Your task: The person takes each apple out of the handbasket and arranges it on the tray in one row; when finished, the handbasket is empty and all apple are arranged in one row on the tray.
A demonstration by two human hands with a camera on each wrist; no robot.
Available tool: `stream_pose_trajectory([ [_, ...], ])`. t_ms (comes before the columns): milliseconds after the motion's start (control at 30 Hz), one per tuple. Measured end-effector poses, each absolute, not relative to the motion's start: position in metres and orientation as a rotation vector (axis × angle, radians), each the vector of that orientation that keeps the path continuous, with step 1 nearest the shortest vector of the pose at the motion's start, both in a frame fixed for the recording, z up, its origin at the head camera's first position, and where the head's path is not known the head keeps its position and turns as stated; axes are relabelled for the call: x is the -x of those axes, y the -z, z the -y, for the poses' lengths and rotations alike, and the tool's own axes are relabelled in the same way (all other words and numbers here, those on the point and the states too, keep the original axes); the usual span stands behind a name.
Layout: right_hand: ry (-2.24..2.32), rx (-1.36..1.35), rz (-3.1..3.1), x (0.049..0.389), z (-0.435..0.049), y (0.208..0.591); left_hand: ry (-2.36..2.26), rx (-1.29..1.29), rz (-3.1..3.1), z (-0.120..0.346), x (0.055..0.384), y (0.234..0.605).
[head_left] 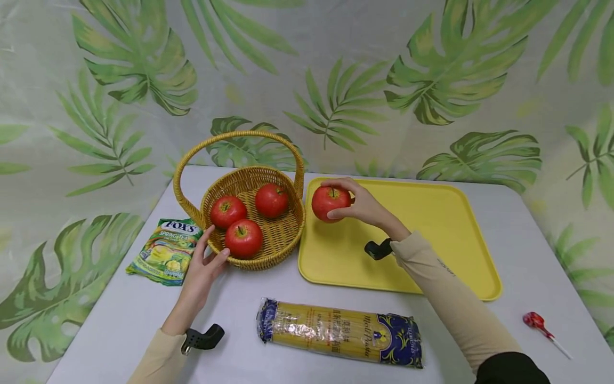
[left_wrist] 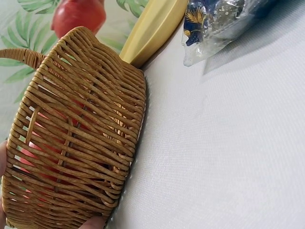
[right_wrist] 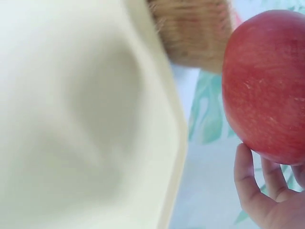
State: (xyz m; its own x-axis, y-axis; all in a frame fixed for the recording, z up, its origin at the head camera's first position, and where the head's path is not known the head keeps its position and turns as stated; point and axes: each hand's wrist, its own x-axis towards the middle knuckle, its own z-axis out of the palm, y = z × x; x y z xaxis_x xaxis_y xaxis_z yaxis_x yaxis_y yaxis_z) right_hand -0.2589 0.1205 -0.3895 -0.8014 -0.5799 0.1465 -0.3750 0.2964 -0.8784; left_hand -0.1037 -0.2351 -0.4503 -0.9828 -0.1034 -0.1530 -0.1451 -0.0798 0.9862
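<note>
A red apple is in my right hand, held above the left end of the yellow tray. The right wrist view shows that apple close up, with fingertips against its underside. My left hand touches the near left side of a wicker basket, thumb and fingers spread along its rim. Inside the basket lie three red apples. In the left wrist view the basket's woven wall hides most of its contents, and fingertips show at the frame's edges.
A green candy bag lies left of the basket, close to the left hand. A pack of spaghetti lies along the front of the white table. Far right is a red lollipop. The basket's tall handle arches over it.
</note>
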Motion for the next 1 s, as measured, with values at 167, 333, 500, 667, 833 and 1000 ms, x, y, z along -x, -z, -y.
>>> stream_pose_trajectory([
  [167,1.527,0.775,-2.402,0.261,-0.129,0.404,-2.274,0.289,-2.111,0.235,0.104,0.45],
  [333,1.493,0.751,-2.449,0.261,-0.128,0.418,-2.269,0.284,-2.113,0.235,0.104,0.45],
  [500,1.438,0.769,-2.487,0.26,-0.123,0.428,-2.263,0.282,-2.121,0.234,0.103,0.448],
  [667,1.371,0.809,-2.524,0.258,-0.117,0.435,-2.269,0.278,-2.12,0.234,0.103,0.448],
  [833,1.321,0.856,-2.559,0.258,-0.112,0.441,-2.267,0.273,-2.125,0.234,0.102,0.448],
  [1000,1.29,0.86,-2.578,0.257,-0.108,0.445,-2.263,0.271,-2.128,0.234,0.103,0.448],
])
